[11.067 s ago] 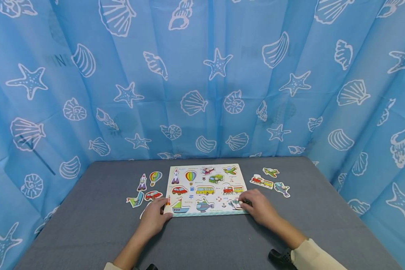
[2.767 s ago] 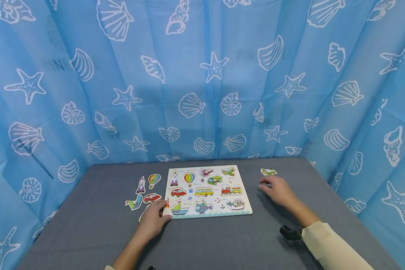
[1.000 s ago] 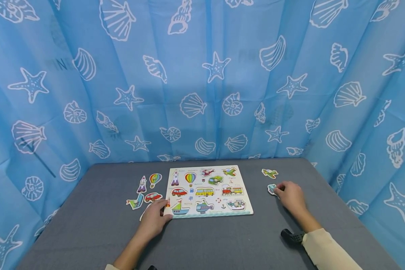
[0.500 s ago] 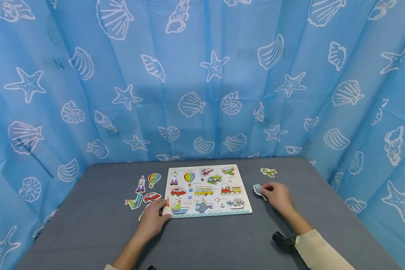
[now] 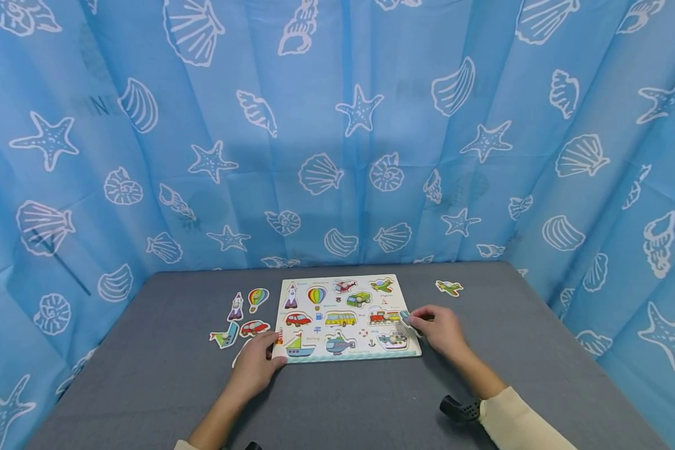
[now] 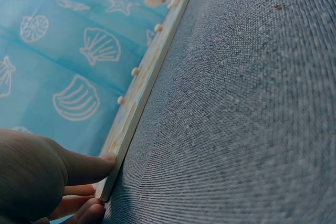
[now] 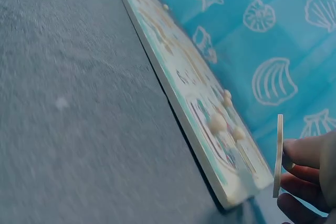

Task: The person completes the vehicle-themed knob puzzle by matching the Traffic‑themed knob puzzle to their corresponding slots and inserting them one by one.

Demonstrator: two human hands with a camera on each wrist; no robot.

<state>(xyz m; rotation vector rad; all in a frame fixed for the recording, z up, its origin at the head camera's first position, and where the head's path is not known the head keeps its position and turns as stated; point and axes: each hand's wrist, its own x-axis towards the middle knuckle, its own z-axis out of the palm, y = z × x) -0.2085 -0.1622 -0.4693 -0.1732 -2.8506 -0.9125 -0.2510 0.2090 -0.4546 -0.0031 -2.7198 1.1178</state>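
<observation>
A: where's the blue piece [image 5: 406,318]?
B: pinched in the right hand [image 5: 441,330], at the 3 o'clock edge of the puzzle board [image 5: 327,332]. left hand [image 5: 255,362] is gripping that board around 8 o'clock

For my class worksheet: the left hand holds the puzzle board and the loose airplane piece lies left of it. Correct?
Not quite: in the head view, the loose airplane piece lies right of the puzzle board, which the left hand does hold.

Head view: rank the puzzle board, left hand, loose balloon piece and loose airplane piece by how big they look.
1. Puzzle board
2. Left hand
3. Loose balloon piece and loose airplane piece: too alike to rank
</observation>
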